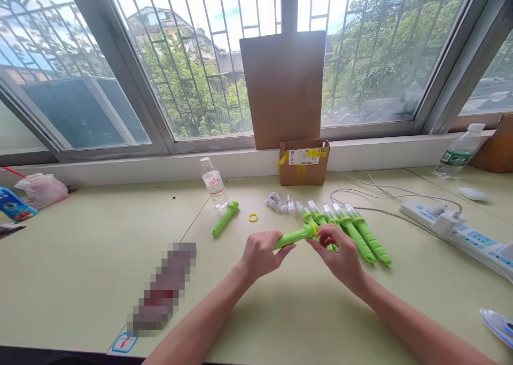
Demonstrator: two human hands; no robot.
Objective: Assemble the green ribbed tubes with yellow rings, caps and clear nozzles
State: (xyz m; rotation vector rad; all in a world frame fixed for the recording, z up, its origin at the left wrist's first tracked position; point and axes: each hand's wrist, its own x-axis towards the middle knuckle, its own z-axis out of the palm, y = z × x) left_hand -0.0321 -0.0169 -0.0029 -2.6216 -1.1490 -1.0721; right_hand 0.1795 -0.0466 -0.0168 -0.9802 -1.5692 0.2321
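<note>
My left hand [262, 253] is wrapped round the shaft of a light-green plastic flashlight-shaped tube [294, 238], held nearly level above the table. My right hand [339, 253] pinches at its wider head, where a yellow ring [314, 229] shows; the fingertips hide part of it. Behind my right hand lie several green tubes with clear tips [360, 231], side by side. Small clear plastic caps [280, 202] sit just beyond. To the left, a loose yellow ring [253, 217] rests on the table near another green tube [225, 219] without a clear tip.
A water bottle [215, 184] stands behind the lone tube. At the back is a small cardboard box [303, 164]. On the right are a power strip [468, 237], cables and a second bottle [459, 152]. A blurred dark item [166, 287] lies front left.
</note>
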